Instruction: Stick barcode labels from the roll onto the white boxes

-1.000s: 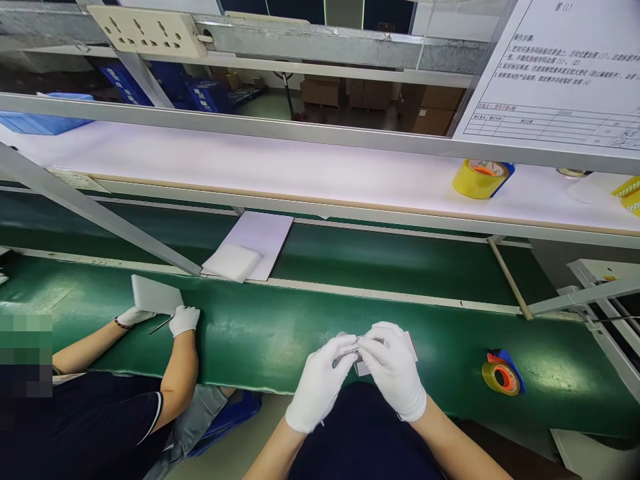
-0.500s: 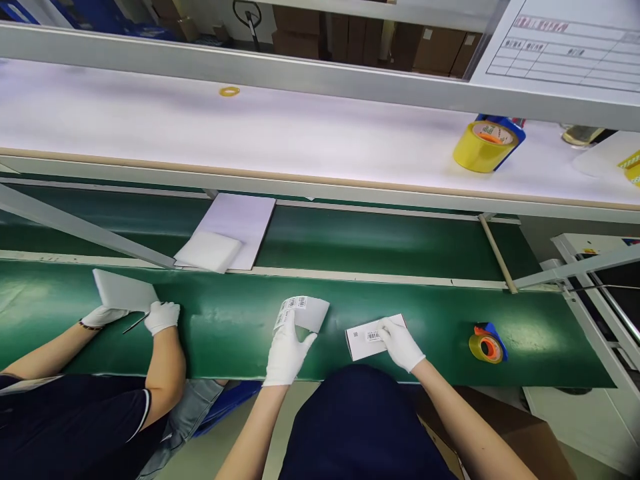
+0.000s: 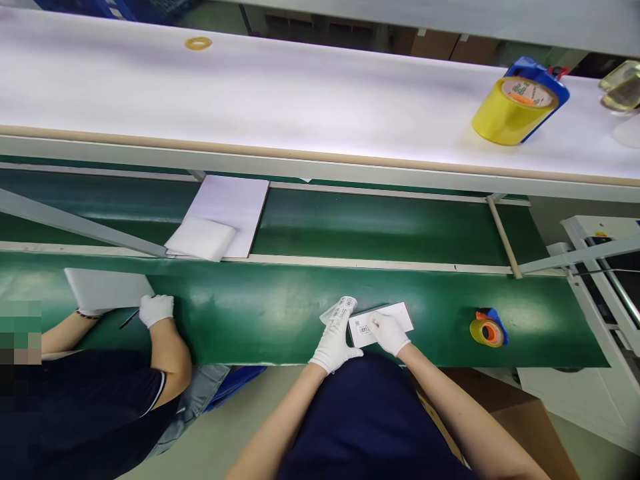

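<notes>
My left hand (image 3: 334, 345), in a white glove, is closed on a curled sheet of barcode labels (image 3: 343, 309) at the left end of a white box (image 3: 406, 315). The box lies on the green work surface (image 3: 280, 300) with a barcode label facing up. My right hand (image 3: 390, 333), also gloved, rests on top of the box with its fingers pressed together by the label. Whether anything small is between those fingers is hidden.
A tape dispenser (image 3: 487, 328) lies to the right on the green surface. At the left, a co-worker's gloved hands (image 3: 156, 310) hold a white packet (image 3: 107, 289) and a pen. A larger tape dispenser (image 3: 520, 103) stands on the upper shelf (image 3: 300, 93).
My left hand has moved right with the label sheet, up to the box. The sheet is now more curled. My right hand has stayed on the box, its fingers more drawn in. The view has tilted down.
</notes>
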{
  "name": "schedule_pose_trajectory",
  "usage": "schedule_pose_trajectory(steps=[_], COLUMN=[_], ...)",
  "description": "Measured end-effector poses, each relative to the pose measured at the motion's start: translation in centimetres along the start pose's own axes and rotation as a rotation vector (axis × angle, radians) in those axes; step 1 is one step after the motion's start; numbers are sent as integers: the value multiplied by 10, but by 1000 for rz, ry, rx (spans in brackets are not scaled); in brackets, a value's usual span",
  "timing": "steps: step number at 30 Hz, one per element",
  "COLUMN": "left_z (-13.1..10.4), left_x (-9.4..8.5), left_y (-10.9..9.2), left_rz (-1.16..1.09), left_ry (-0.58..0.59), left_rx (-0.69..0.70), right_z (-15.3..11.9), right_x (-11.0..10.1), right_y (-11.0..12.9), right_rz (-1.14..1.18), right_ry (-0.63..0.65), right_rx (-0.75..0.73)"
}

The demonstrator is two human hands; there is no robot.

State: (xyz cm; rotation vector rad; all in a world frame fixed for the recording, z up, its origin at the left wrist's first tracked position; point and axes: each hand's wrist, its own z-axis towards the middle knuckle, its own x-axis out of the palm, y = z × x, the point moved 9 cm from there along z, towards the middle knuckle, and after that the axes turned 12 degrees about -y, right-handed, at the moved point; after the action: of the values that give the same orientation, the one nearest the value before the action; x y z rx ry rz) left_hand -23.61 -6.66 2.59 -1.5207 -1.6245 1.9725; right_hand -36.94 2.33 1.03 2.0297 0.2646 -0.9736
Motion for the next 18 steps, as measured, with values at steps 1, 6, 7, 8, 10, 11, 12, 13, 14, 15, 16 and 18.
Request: schedule_pose_trajectory(steps=[1, 6, 7, 8, 10, 11, 12, 13, 14, 15, 16, 18], left_z=[0, 0, 0, 0, -1, -1, -1, -2, -2, -2, -2, -2], left_x=[1, 2, 3, 3, 4, 4, 4, 5, 5, 6, 7, 8], left_y=[-3, -5, -4, -3, -2, -1, -1, 0, 1, 3, 5, 8], left_rz=[1, 17, 22, 26, 32, 33, 35, 37, 41, 47, 56, 78], left_ry=[12, 32, 38, 43, 49, 49, 48, 48, 49, 48, 47, 45], left_rx=[20, 53, 48, 40, 24, 17, 10, 4, -5, -16, -27, -40], right_z=[-1, -2, -2, -2, -1, 0, 0, 0, 0, 0, 0, 0], right_x=[0, 0, 0, 1, 1, 1, 1, 2, 2, 2, 2, 2], right_y=[0, 2, 3, 3, 2, 2, 2, 1, 1, 1, 0, 0], right_rz=[-9, -46, -54, -61, -73, -77, -80, -83, -85, -88, -91, -99], right_ry=[1, 0, 0, 0, -3, -5, -7, -9, -10, -10, -10, -10], right_rx=[-1, -13, -18, -21, -25, -26, -27, -28, -29, -29, -30, -32])
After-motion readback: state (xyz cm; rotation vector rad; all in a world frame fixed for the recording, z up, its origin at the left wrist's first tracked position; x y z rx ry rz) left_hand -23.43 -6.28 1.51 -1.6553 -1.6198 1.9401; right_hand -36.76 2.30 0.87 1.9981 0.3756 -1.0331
